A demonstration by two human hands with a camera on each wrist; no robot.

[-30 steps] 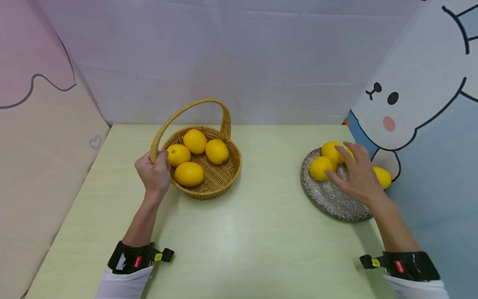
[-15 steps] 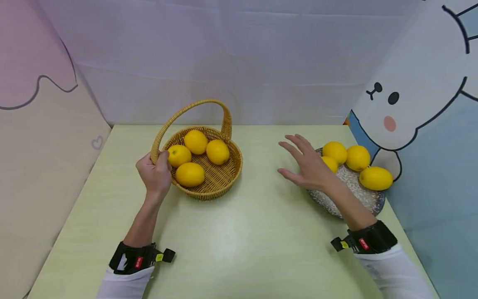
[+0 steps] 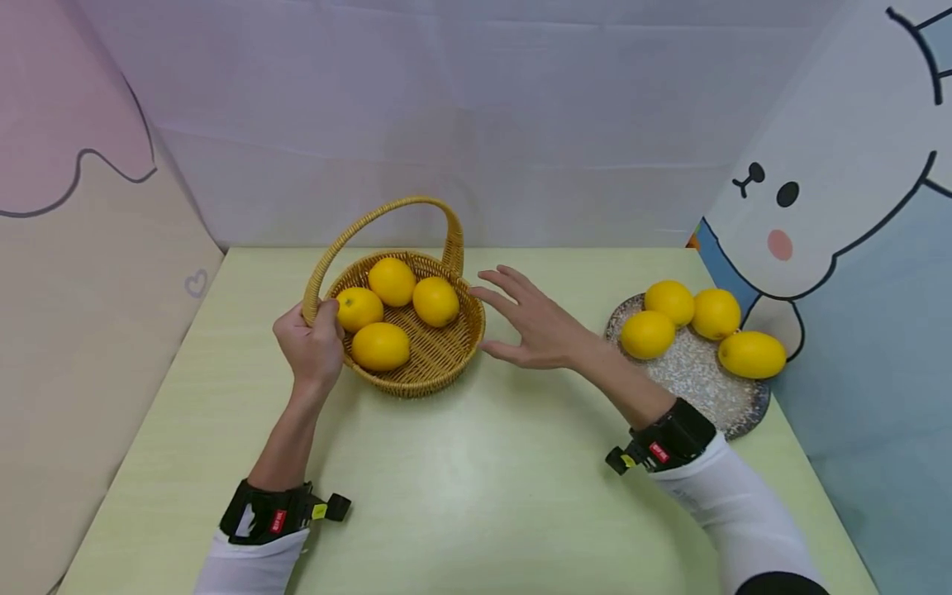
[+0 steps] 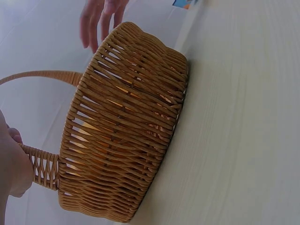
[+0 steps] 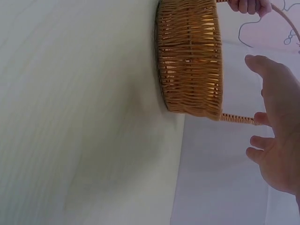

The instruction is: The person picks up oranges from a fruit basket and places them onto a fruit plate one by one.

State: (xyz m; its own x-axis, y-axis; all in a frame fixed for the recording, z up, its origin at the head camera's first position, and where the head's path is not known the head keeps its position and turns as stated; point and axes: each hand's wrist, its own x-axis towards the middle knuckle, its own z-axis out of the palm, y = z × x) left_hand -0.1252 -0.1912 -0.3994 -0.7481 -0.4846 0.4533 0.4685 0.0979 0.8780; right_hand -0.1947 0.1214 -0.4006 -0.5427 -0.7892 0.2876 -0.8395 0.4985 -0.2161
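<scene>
A wicker basket (image 3: 439,355) with a tall arched handle (image 3: 372,216) stands on the left part of the table, holding several lemons (image 3: 381,346). My left hand (image 3: 311,343) grips the lower left end of that handle. Just right of the basket's rim hovers my right hand (image 3: 539,326), its fingers spread and nothing held. In the right wrist view, the thumb and fingers of the right hand (image 5: 279,126) are apart. The left wrist view shows the basket's woven side (image 4: 122,126); the lemons are mostly hidden there.
A round speckled grey plate (image 3: 699,384) sits at the table's right edge. On its far side lie several more lemons (image 3: 649,335), one over the right rim. The pale table (image 3: 461,496) meets a white cloth wall (image 3: 558,124) behind.
My right hand has moved left from over the plate to beside the basket, carrying nothing. The left hand has kept its grip on the handle, and the basket stays in place.
</scene>
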